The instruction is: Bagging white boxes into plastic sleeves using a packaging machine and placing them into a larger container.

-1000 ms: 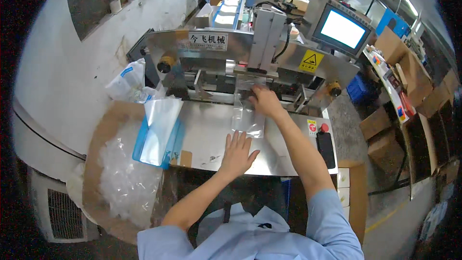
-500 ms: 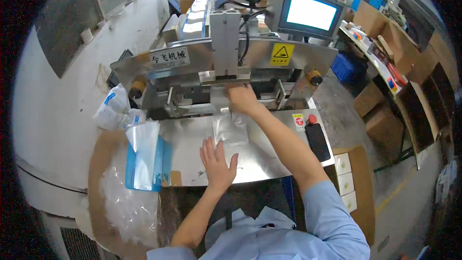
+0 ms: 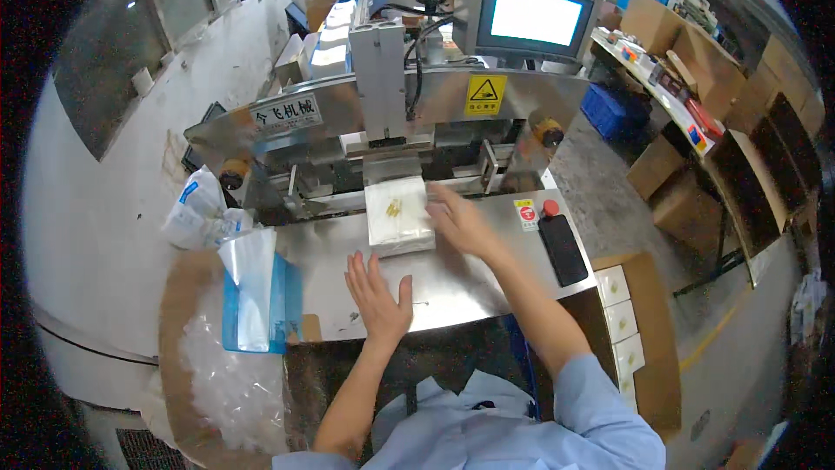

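A white square packet [image 3: 398, 222] with a gold mark on top, apparently in clear film, lies on the metal worktop [image 3: 465, 287] of a machine, its far edge at the machine's opening. My right hand [image 3: 461, 222] is at the packet's right side, fingers stretched out, their tips at or against its edge; I cannot tell if they touch. Close to the packet's near left corner, my left hand [image 3: 380, 300] is open with the fingers pointing away from me and the thumb apart. It holds nothing.
Left of the worktop is a blue box [image 3: 291, 305] of clear bags above a carton of loose film [image 3: 230, 374]. A black phone-like slab [image 3: 563, 250] and a red button [image 3: 551, 208] lie right. White packets [image 3: 620, 320] fill a carton. Behind stands a monitor [image 3: 535, 15].
The white packet now lies on the worktop where an empty-looking clear bag was. My right hand has drawn back from the machine's opening to the packet's right side. My left hand stays open.
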A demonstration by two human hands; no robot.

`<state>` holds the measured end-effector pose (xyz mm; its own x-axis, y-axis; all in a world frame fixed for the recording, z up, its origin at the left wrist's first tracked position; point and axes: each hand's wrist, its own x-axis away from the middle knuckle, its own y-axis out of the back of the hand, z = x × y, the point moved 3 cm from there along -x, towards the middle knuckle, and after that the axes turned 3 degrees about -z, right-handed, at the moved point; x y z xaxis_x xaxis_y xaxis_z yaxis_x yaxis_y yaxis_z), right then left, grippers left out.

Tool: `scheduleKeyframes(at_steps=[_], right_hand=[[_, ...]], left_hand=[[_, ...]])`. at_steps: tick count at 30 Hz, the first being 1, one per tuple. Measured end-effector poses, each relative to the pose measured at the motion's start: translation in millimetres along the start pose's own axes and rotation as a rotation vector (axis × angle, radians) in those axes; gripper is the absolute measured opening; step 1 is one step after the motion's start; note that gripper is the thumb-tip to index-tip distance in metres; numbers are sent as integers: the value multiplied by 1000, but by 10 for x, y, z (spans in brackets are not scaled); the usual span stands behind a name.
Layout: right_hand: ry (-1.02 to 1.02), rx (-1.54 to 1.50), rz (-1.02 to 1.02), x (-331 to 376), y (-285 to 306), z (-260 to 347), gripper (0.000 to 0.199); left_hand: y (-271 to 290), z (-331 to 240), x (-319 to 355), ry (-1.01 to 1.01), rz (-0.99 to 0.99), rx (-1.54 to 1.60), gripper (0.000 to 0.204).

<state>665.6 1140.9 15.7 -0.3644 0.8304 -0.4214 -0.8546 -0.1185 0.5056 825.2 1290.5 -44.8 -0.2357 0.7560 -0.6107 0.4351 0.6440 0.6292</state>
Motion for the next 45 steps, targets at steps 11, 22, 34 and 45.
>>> scheduleKeyframes(at_steps=[11, 22, 34, 45], right_hand=[[-399, -338, 66, 1343, 305, -155, 40], [-302, -229, -54, 905, 145, -283, 58], [-584, -732, 19, 660, 52, -314, 79], [-524, -970, 47, 1246, 281, -405, 98]], left_hand=[[-52, -70, -32, 27, 26, 51, 65], [-129, 183, -350, 407, 20, 471, 64], [-216, 145, -468, 846, 185, 922, 31], [-999, 447, -1223, -3, 421, 110, 49]])
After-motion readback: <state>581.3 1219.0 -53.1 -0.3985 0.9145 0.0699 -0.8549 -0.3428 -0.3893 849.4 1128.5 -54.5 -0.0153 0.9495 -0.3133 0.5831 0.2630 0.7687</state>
